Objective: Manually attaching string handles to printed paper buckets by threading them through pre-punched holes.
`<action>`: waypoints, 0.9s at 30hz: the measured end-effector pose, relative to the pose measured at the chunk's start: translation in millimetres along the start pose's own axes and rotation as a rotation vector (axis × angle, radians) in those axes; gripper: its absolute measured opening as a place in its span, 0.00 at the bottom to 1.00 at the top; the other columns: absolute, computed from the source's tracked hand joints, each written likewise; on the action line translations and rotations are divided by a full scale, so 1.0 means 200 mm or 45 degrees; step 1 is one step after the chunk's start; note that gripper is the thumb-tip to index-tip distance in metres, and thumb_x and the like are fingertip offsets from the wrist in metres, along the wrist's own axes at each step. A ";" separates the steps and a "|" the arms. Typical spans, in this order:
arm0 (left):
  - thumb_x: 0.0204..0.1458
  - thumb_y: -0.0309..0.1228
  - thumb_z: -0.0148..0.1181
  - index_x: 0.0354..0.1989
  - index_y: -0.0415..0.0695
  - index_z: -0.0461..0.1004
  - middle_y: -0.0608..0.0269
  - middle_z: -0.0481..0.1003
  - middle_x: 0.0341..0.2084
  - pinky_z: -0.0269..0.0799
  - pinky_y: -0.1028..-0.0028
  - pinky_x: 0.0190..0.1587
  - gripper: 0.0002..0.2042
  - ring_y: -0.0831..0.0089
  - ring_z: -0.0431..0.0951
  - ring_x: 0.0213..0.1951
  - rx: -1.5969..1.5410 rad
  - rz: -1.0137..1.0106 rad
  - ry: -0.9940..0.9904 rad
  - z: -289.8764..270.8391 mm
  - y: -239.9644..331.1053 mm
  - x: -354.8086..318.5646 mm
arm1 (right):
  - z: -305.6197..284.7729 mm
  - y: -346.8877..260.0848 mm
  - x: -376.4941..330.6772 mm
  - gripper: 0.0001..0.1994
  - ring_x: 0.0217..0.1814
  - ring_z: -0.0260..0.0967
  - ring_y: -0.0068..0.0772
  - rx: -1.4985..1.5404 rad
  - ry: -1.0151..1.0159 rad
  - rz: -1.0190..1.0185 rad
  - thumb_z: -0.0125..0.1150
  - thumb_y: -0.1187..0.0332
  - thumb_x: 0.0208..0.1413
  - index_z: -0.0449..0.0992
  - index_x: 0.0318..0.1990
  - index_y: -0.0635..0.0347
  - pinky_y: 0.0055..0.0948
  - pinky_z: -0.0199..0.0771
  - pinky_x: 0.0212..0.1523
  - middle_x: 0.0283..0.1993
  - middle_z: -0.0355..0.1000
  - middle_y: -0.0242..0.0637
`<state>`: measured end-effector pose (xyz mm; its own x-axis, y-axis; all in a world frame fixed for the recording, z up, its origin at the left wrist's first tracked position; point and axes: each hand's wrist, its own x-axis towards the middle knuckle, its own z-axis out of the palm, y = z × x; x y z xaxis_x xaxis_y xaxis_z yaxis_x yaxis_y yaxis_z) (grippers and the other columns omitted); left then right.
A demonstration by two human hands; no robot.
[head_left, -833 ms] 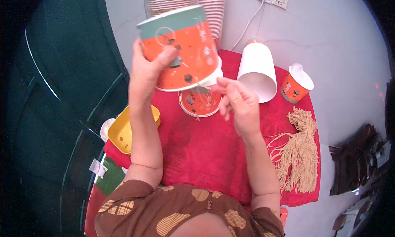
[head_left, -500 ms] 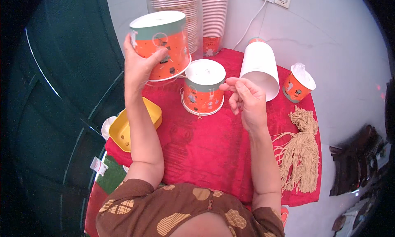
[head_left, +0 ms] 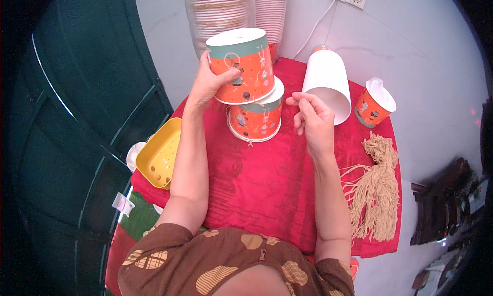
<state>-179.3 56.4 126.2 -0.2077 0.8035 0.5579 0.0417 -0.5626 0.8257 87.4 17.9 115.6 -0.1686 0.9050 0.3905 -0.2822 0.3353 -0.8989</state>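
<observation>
An orange paper bucket (head_left: pixel 241 72) with a green band is upside down in my left hand (head_left: pixel 208 85), whose thumb presses on its printed side. Its lower rim is over the top of a second upside-down bucket (head_left: pixel 256 122) of the same print; whether the two touch, I cannot tell. Light string runs round the lower bucket's rim, with a small knot at the front. To the right, my right hand (head_left: pixel 316 119) is raised with thumb and fingers drawn together, and nothing shows in them. Just behind it lies a white stack of nested buckets (head_left: pixel 327 72), its open end toward me.
A red cloth (head_left: pixel 257 193) covers the table. At left stands a yellow basket (head_left: pixel 162 157); at right lie a bundle of tan string (head_left: pixel 377 193) and a tilted orange cup (head_left: pixel 374 103) holding white plastic. Tall wrapped cup stacks (head_left: pixel 221 13) stand by the wall.
My left hand has brought its bucket right and slightly down, over the standing one. My right hand has shifted a little right, away from the buckets.
</observation>
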 end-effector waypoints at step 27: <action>0.35 0.31 0.78 0.67 0.38 0.50 0.53 0.66 0.56 0.64 0.65 0.62 0.50 0.65 0.68 0.58 -0.099 -0.228 -0.337 0.08 -0.06 -0.06 | -0.05 0.18 0.06 0.22 0.32 0.68 0.23 -0.673 0.020 -0.162 0.55 0.74 0.58 0.66 0.61 0.68 0.26 0.73 0.36 0.54 0.68 0.47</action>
<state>-161.9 57.8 110.7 0.0564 0.9082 0.4148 -0.0494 -0.4124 0.9097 84.0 44.5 85.5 -0.1486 0.8510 0.5037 0.2146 0.5249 -0.8236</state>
